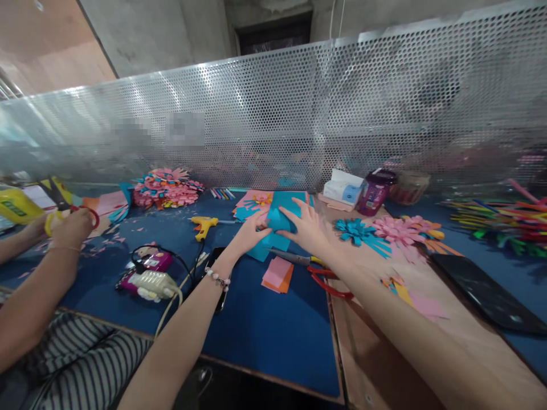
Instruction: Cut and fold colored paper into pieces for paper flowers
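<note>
Bright blue paper [290, 200] lies at the middle of the table, beneath and between both hands. My left hand [252, 230], wearing a beaded bracelet [217, 278], has its fingers curled with the thumb at the left edge of the blue paper. My right hand [308, 226] reaches over the paper from the right, thumb and fingers apart. Red-and-yellow-handled scissors [329, 279] lie under my right forearm, blades pointing left. Pink and orange paper pieces [277, 275] are stacked just below the scissors. Behind my left hand is pink paper with a small orange flower [261, 199].
A yellow glue gun [203, 226], power strip [156, 285] and phone [217, 279] lie left. A co-worker's hands [72, 225] hold scissors [57, 199] farther left. Paper flowers [397, 230], a purple cup [376, 192] and a black phone [487, 290] are right. A perforated metal screen [265, 119] stands behind.
</note>
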Demonstrator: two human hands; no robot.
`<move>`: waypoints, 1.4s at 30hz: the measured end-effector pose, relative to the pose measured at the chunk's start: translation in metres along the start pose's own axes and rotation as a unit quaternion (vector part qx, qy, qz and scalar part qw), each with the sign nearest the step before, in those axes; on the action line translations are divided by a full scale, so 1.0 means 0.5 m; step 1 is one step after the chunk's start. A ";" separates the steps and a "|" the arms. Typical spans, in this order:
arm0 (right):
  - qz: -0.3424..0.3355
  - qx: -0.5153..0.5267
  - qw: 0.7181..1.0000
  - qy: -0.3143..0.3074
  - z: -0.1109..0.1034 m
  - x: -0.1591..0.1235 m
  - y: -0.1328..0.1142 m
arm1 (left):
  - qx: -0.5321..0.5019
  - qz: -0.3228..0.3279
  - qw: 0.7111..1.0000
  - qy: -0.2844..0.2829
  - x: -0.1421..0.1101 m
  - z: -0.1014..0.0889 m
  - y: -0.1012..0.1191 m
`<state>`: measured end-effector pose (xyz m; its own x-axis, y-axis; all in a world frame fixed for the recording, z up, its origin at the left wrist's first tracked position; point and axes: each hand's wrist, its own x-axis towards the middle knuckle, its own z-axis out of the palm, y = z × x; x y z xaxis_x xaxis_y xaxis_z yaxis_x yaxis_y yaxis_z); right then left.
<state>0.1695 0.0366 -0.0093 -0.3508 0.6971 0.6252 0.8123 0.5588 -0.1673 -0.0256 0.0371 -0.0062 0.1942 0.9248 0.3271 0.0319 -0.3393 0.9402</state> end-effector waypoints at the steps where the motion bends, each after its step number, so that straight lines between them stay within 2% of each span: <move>1: -0.005 -0.017 1.000 -0.007 0.001 -0.002 -0.001 | -0.006 -0.001 1.000 0.001 0.000 0.002 0.001; 5: -0.012 -0.002 1.000 -0.028 0.012 -0.007 -0.004 | -0.001 0.006 1.000 0.002 -0.005 0.009 0.011; 10: -0.005 0.096 0.991 -0.091 0.021 -0.004 -0.005 | 0.024 0.014 0.999 -0.019 -0.012 0.018 0.026; 13: 0.042 0.194 0.974 -0.108 0.023 0.001 -0.007 | 0.016 0.015 1.000 0.010 -0.012 0.021 0.028; 16: 0.117 0.274 0.949 -0.104 0.026 0.005 -0.013 | 0.029 0.029 0.997 0.060 -0.007 0.019 0.020; 18: 0.167 0.330 0.924 -0.096 0.030 0.006 -0.019 | 0.048 0.030 0.996 0.073 -0.003 0.015 0.009; 21: 0.222 0.448 0.862 -0.081 0.035 0.003 -0.030 | 0.054 -0.003 0.998 0.040 -0.001 0.012 -0.004; 24: 0.242 0.554 0.791 -0.097 0.037 -0.001 -0.041 | 0.055 -0.020 0.998 0.010 -0.002 0.011 -0.006; 26: 0.234 0.588 0.766 -0.117 0.037 -0.001 -0.043 | 0.057 -0.019 0.998 0.019 -0.003 0.010 -0.003; 27: 0.225 0.583 0.771 -0.122 0.037 0.000 -0.041 | 0.057 -0.020 0.998 0.028 -0.003 0.010 -0.001; 28: 0.213 0.559 0.792 -0.121 0.036 0.002 -0.039 | 0.059 -0.020 0.997 0.037 -0.002 0.009 -0.001; 31: 0.182 0.421 0.885 -0.078 0.034 0.008 -0.026 | 0.070 -0.014 0.996 0.055 0.000 0.006 -0.005; 33: 0.166 0.362 0.915 -0.060 0.033 0.010 -0.018 | 0.072 -0.003 0.996 0.061 0.001 0.006 -0.010; 36: 0.160 0.389 0.904 -0.073 0.030 0.011 -0.014 | 0.055 0.009 0.996 0.067 0.002 0.007 -0.015; 40: 0.201 0.478 0.851 -0.083 0.021 0.012 -0.026 | 0.025 -0.006 0.997 0.068 0.000 0.007 -0.010; 42: 0.238 0.492 0.834 -0.080 0.018 0.012 -0.031 | 0.022 -0.019 0.998 0.061 -0.001 0.006 -0.006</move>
<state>0.1507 0.0362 -0.0100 -0.2188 0.9522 0.2131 0.1301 0.2449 -0.9608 -0.0228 0.0372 -0.0092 0.0711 0.9506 0.3021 0.0811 -0.3074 0.9481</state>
